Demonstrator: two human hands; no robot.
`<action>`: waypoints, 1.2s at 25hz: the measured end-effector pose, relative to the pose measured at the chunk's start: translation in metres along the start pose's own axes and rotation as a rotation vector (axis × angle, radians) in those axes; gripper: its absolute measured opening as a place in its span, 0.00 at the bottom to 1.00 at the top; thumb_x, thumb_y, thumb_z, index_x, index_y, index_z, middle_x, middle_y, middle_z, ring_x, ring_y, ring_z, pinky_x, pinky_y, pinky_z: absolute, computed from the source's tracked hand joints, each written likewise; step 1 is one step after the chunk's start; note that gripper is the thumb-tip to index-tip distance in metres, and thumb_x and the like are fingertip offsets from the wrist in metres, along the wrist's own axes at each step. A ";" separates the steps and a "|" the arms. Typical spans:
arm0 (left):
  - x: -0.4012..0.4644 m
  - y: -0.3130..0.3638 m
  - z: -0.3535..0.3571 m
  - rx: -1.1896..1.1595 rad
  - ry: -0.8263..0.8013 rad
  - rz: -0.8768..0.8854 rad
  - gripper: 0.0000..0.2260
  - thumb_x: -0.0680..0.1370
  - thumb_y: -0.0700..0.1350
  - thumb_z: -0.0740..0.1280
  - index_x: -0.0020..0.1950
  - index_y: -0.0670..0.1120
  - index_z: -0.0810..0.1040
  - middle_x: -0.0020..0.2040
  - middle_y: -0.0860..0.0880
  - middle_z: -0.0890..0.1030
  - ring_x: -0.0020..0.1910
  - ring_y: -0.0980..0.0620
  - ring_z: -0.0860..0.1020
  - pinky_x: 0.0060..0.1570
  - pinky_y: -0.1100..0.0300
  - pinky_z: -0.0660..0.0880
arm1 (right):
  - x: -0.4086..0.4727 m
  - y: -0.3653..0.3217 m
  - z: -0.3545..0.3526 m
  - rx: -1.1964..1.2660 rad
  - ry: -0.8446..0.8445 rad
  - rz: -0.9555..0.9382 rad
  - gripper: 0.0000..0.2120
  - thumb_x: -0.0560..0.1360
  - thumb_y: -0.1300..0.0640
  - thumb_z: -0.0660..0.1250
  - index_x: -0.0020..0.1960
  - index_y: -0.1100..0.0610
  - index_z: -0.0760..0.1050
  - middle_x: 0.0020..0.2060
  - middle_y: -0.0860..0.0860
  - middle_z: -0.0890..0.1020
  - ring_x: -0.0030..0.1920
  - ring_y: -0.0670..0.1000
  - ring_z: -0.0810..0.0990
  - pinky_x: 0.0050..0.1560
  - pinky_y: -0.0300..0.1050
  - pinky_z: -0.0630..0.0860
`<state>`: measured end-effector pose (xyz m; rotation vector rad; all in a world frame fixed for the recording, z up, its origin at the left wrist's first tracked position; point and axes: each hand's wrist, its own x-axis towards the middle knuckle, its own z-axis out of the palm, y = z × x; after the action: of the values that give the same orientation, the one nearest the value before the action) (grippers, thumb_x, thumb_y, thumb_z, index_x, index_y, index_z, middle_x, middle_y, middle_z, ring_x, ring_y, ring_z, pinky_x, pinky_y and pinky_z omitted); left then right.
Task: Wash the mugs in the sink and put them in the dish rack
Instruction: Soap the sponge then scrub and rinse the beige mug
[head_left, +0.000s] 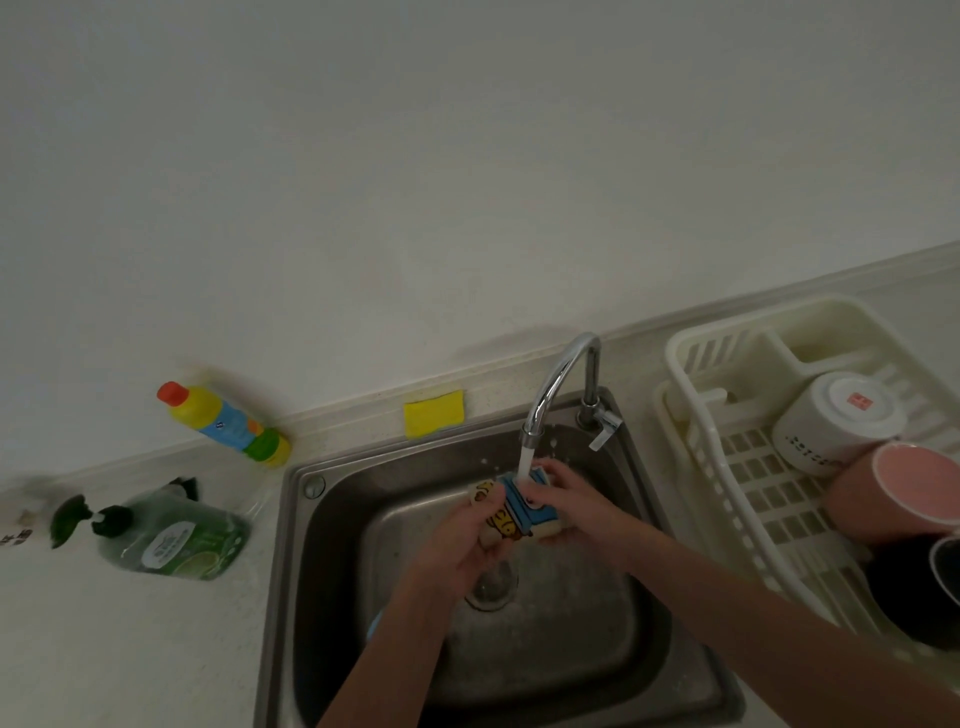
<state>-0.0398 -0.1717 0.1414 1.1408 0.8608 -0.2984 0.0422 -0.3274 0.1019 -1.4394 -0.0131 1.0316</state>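
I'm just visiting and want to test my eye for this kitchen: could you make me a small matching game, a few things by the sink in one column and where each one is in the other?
Things:
1. patterned mug
2. yellow sponge
3. white mug
4. green soap bottle

Places:
A. upside down in the dish rack
B. on the counter left of the sink
C. held by the left hand and right hand under the running tap
D. on the ledge behind the sink, by the wall

Pairs: 1-C, 2-D, 3-A, 4-B
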 end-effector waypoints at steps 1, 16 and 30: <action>0.000 -0.001 -0.001 0.018 -0.007 0.001 0.17 0.75 0.50 0.72 0.60 0.42 0.79 0.54 0.42 0.84 0.55 0.45 0.80 0.42 0.56 0.78 | 0.000 0.000 0.002 0.034 0.008 0.068 0.20 0.75 0.38 0.67 0.61 0.48 0.75 0.55 0.55 0.82 0.55 0.57 0.82 0.51 0.55 0.82; 0.001 -0.012 -0.005 -0.056 0.008 0.051 0.17 0.77 0.51 0.70 0.59 0.40 0.80 0.50 0.37 0.83 0.39 0.48 0.79 0.28 0.63 0.73 | 0.000 0.002 0.000 -0.098 0.005 0.021 0.28 0.67 0.43 0.78 0.62 0.47 0.72 0.58 0.53 0.79 0.56 0.55 0.81 0.47 0.46 0.82; -0.004 -0.010 -0.035 0.278 0.084 0.117 0.18 0.77 0.54 0.71 0.62 0.46 0.76 0.54 0.46 0.84 0.51 0.47 0.83 0.40 0.60 0.80 | 0.008 0.001 0.019 -0.426 0.134 -0.219 0.42 0.58 0.49 0.84 0.66 0.45 0.67 0.58 0.43 0.77 0.55 0.43 0.78 0.49 0.37 0.77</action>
<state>-0.0641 -0.1455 0.1324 1.4650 0.8396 -0.2807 0.0352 -0.3081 0.1003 -1.8448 -0.3030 0.7773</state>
